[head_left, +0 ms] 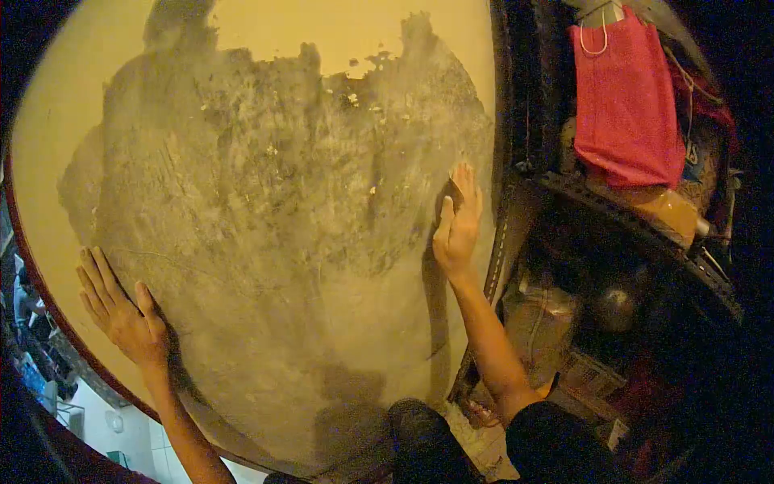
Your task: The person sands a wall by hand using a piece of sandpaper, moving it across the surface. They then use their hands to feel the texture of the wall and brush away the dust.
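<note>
In front of me is a yellow-painted wall (266, 18) with a broad patch of bare grey plaster (266, 194), mottled and uneven along its top edge. My left hand (127, 319) lies at the patch's lower left border, fingers spread, with no object in it. On the right, my right hand (459, 222) is stretched out flat near the patch's right side, its thumb apart from the fingers, and it too holds nothing. Both palms face the wall and appear to rest on it. Each arm casts a shadow on the plaster.
A dark metal shelf (637, 218) stands close on the right, bearing a red bag (625, 101) with white handles. Below it are a cardboard box (592, 375) and other items in shadow. Past the wall's left edge, a brighter tiled room (121, 427) shows.
</note>
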A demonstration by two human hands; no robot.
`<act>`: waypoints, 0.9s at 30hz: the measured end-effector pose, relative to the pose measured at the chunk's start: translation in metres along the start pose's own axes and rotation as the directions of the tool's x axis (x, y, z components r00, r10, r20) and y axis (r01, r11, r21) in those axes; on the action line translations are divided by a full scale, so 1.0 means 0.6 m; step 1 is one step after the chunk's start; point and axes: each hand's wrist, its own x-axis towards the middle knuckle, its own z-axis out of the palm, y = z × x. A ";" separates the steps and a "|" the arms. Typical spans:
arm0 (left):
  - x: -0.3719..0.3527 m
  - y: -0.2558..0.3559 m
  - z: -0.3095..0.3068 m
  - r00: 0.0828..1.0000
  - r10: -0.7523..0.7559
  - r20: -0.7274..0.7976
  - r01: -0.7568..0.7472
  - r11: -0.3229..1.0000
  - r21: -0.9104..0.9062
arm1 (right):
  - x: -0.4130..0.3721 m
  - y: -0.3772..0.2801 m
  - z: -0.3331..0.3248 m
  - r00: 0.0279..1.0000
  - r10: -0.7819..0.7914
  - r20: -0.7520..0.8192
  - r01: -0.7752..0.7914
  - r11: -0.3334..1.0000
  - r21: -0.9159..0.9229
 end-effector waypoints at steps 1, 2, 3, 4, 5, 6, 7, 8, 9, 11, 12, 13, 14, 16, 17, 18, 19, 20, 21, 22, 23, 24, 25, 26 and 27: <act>-0.001 -0.002 0.001 1.000 0.013 -0.002 -0.013 1.000 0.003 | -0.008 -0.005 -0.003 1.000 0.014 0.001 -0.014 1.000 0.013; -0.003 -0.003 0.001 1.000 0.027 -0.003 -0.027 1.000 0.005 | -0.016 -0.011 -0.002 1.000 0.018 0.004 -0.019 1.000 0.014; -0.005 -0.003 0.001 1.000 0.031 0.001 -0.031 1.000 0.004 | -0.023 -0.019 0.001 1.000 -0.022 0.021 0.022 1.000 0.012; -0.008 -0.002 0.002 1.000 0.024 0.007 -0.024 1.000 0.008 | -0.027 -0.025 0.003 0.997 -0.063 0.037 0.063 0.998 0.010; -0.009 -0.002 0.002 1.000 0.016 0.009 -0.016 1.000 0.012 | -0.026 -0.028 0.005 0.997 -0.063 0.036 0.063 0.998 0.008; -0.011 -0.002 0.001 1.000 0.015 0.007 -0.015 1.000 0.011 | -0.021 -0.029 0.009 0.992 -0.105 0.064 0.106 0.994 -0.012; -0.014 -0.003 0.000 1.000 0.011 0.022 -0.011 1.000 0.009 | -0.015 -0.030 0.013 0.985 -0.145 0.094 0.148 0.988 -0.031; -0.015 -0.004 -0.001 0.999 0.007 0.036 -0.007 1.000 0.008 | 0.001 -0.031 0.019 0.985 -0.146 0.092 0.149 0.988 -0.031; -0.015 -0.005 -0.002 0.999 0.007 0.035 -0.007 1.000 0.008 | 0.027 -0.031 0.028 0.985 -0.149 0.090 0.153 0.988 -0.035; -0.016 -0.006 -0.001 0.999 0.026 0.021 -0.027 1.000 0.014 | 0.089 -0.026 0.046 0.984 -0.172 0.045 0.174 0.984 -0.031; -0.017 -0.006 -0.001 1.000 0.022 0.017 -0.022 1.000 0.015 | 0.129 -0.022 0.057 0.981 -0.193 0.000 0.193 0.981 -0.023; -0.017 -0.004 -0.002 1.000 0.013 0.020 -0.013 1.000 0.014 | 0.176 -0.016 0.068 0.967 -0.251 -0.046 0.247 0.965 -0.085; -0.018 -0.003 -0.003 1.000 0.006 0.026 -0.006 1.000 0.013 | 0.227 -0.009 0.079 0.947 -0.309 -0.086 0.294 0.944 -0.149; -0.018 -0.002 -0.004 1.000 -0.002 0.030 0.001 1.000 0.009 | 0.344 0.012 0.100 0.938 -0.316 -0.145 0.302 0.946 -0.115; -0.018 -0.001 -0.003 0.999 -0.007 0.035 0.007 1.000 0.004 | 0.394 0.005 0.090 0.978 -0.197 -0.069 0.185 0.971 -0.149; -0.018 0.001 -0.002 0.999 -0.008 0.040 0.008 1.000 0.002 | 0.436 -0.002 0.076 0.998 -0.069 0.005 0.069 0.979 -0.192; -0.017 0.003 -0.002 0.999 -0.010 0.030 0.010 1.000 0.001 | 0.466 0.006 0.068 0.998 -0.066 0.011 0.067 0.979 -0.195; -0.017 0.004 -0.003 1.000 -0.011 0.021 0.011 1.000 0.001 | 0.489 0.018 0.058 0.997 -0.015 0.079 0.024 0.993 -0.113; -0.017 0.004 -0.001 1.000 -0.010 0.026 0.010 1.000 -0.001 | 0.495 0.014 0.048 0.989 0.030 0.148 -0.026 0.999 -0.035; -0.018 0.002 0.000 1.000 -0.010 0.018 0.010 1.000 0.006 | 0.478 0.014 0.047 0.988 0.034 0.153 -0.028 0.999 -0.040; -0.020 0.001 0.001 1.000 -0.013 0.009 0.013 1.000 0.013 | 0.444 0.017 0.049 0.985 -0.001 0.175 0.036 0.979 -0.200; -0.021 0.000 0.002 1.000 -0.016 0.013 0.016 1.000 0.008 | 0.405 0.012 0.046 0.979 -0.033 0.201 0.104 0.930 -0.352; -0.022 -0.001 0.002 1.000 -0.016 0.011 0.016 1.000 0.003 | 0.360 0.020 0.053 0.975 -0.212 0.066 0.221 0.951 -0.214; -0.022 -0.001 0.002 1.000 -0.018 0.007 0.018 1.000 -0.001 | 0.312 0.030 0.062 0.927 -0.364 -0.092 0.356 0.930 -0.088; -0.022 -0.001 0.001 1.000 -0.022 0.008 0.022 1.000 -0.003 | 0.263 0.026 0.060 0.928 -0.368 -0.055 0.357 0.923 -0.141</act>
